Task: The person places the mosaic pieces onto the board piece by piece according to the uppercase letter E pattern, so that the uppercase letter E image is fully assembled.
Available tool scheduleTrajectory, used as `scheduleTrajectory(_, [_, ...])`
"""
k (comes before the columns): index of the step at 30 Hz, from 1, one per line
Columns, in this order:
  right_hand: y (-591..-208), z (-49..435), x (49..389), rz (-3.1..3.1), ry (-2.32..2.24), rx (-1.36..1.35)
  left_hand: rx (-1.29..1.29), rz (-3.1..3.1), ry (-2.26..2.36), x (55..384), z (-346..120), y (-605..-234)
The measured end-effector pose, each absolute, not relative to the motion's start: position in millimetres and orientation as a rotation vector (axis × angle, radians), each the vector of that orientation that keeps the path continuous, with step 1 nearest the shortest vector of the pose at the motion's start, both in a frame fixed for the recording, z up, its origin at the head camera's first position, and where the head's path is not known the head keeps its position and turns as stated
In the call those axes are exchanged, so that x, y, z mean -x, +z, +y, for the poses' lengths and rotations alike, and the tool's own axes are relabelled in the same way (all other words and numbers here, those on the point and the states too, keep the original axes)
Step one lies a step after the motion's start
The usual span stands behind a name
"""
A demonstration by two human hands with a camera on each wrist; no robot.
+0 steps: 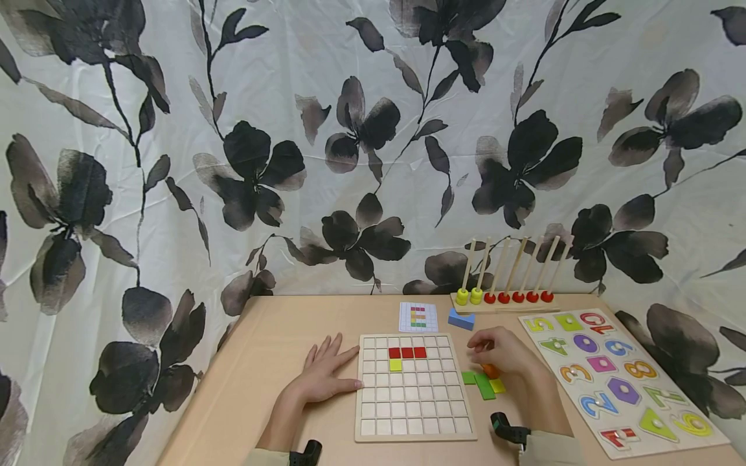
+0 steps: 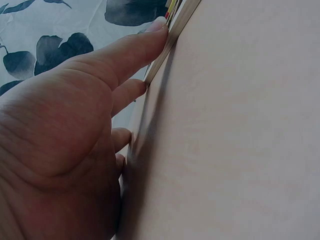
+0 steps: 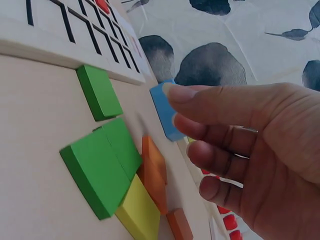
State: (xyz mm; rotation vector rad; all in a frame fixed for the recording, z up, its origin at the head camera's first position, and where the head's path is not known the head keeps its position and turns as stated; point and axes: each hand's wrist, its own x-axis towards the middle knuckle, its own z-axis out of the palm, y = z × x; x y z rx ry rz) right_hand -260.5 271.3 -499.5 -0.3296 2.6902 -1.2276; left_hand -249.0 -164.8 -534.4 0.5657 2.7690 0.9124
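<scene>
My left hand (image 1: 322, 372) rests on the table with its fingers spread, thumb and index fingertip right at the left edge of the wooden grid board (image 1: 415, 435). In the left wrist view, the thumb (image 2: 135, 52) reaches the board's side. Three red squares (image 1: 407, 353) sit in a row on the grid, with a yellow square (image 1: 395, 365) below the left one. My right hand (image 1: 502, 353) hovers to the board's right, fingers loosely bent, nothing visible between them. Near it lie green blocks (image 3: 102, 167), a yellow block (image 3: 140, 210) and orange blocks (image 3: 154, 172).
A card with a coloured pattern (image 1: 418, 318) lies behind the board, beside a blue block (image 1: 462, 319). At the back right stands a peg rack with yellow and red beads (image 1: 504, 304). A number and shape puzzle board (image 1: 629, 382) covers the table's right side; a flowered cloth (image 1: 373, 194) hangs behind.
</scene>
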Motion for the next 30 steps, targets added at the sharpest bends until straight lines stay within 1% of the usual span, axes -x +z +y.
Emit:
scheduleTrajectory(22, [-505.6, 281.3, 257.3, 2.722, -1.146, -0.004, -0.562, 2.770, 0.913, 248.3, -164.9, -535.3])
scheduleTrajectory(30, [-505.6, 279.7, 257.4, 2.716, -1.108, -0.016, -0.565, 2.776, 0.906, 248.0, -165.0, -535.4])
